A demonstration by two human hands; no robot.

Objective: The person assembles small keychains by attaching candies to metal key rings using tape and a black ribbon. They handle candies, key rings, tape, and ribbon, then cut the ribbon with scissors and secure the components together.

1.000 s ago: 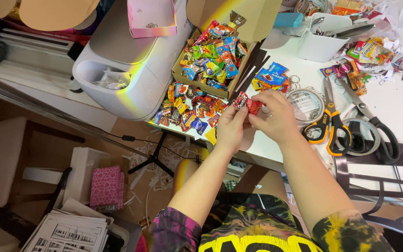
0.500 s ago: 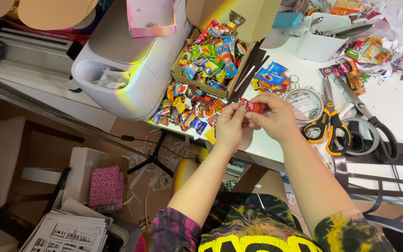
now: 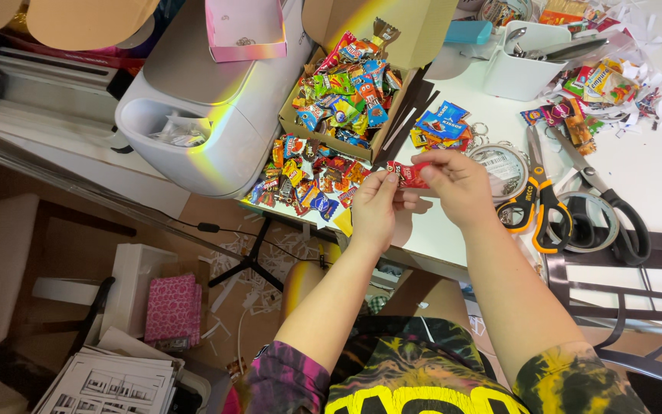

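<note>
I see my left hand (image 3: 373,211) and right hand (image 3: 457,184) each pinching one end of a small, crinkly red candy wrapper (image 3: 410,175), held above the white worktop (image 3: 453,230) edge beside the cardboard box (image 3: 346,92) of glossy sweets.

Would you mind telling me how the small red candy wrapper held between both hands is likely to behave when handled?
The red candy wrapper looks thin and glossy, so it is probably light and a bit slippery. The left hand and right hand pinch it at opposite ends with just the fingertips, which suggests it would flop or crumple if gripped loosely.
</note>
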